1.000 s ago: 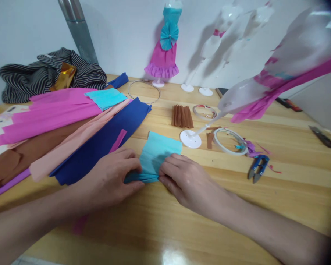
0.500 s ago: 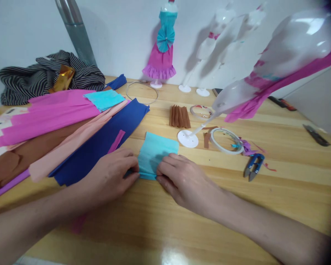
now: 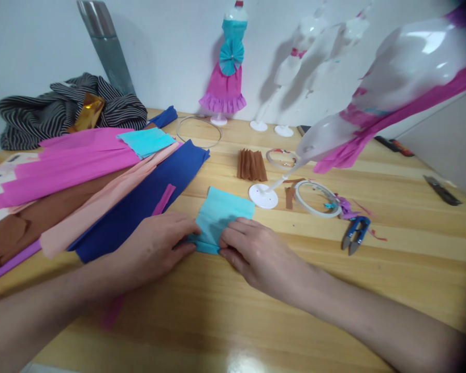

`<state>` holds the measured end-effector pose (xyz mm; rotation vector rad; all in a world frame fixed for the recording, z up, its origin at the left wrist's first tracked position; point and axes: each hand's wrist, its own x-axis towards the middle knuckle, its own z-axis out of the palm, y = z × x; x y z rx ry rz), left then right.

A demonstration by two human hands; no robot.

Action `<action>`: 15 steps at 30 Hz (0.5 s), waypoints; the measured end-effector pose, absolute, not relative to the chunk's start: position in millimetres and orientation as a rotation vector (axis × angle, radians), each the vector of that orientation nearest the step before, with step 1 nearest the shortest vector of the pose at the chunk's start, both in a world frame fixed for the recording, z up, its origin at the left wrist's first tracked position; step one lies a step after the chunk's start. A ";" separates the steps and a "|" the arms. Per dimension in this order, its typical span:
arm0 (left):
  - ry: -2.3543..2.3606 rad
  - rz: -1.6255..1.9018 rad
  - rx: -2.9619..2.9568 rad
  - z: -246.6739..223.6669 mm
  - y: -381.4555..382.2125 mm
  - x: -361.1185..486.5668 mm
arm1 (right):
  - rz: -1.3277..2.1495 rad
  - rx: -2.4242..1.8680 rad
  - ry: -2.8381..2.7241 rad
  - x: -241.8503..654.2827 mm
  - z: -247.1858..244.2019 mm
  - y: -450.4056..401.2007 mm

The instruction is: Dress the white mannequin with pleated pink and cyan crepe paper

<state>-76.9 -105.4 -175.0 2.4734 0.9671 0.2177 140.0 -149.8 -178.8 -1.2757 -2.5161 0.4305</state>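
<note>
A light turquoise piece of crepe paper (image 3: 225, 207) lies flat on the wooden table, its near edge folded over in a narrow strip. At the left end of that fold is my left hand (image 3: 161, 241), thumb below and fingers above, closed on the paper. My right hand (image 3: 256, 246) pinches the fold's right part, fingers curled over the sheet and thumb along the edge. My fingers hide both ends of the fold. A pleated brown crepe paper piece (image 3: 251, 165) rests just beyond the sheet.
Layered crepe paper sheets, including a dark blue one (image 3: 140, 207), spread at left. A white mannequin (image 3: 334, 129) leans in from the right on its round base. Nearby lie a tape roll (image 3: 317, 198), blue thread snips (image 3: 356, 234) and a knife (image 3: 440, 189). A dressed mannequin (image 3: 231, 57) stands behind.
My left hand's fingers have lifted slightly and opened a little from the thumb at the fold's left end. The turquoise sheet's far edge has shifted slightly right. My right hand keeps its pinch.
</note>
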 end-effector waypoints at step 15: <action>1.074 0.202 2.458 -169.2 -112.6 -70.8 | 0.400 -1.364 -2.468 139.4 -179.1 -152.4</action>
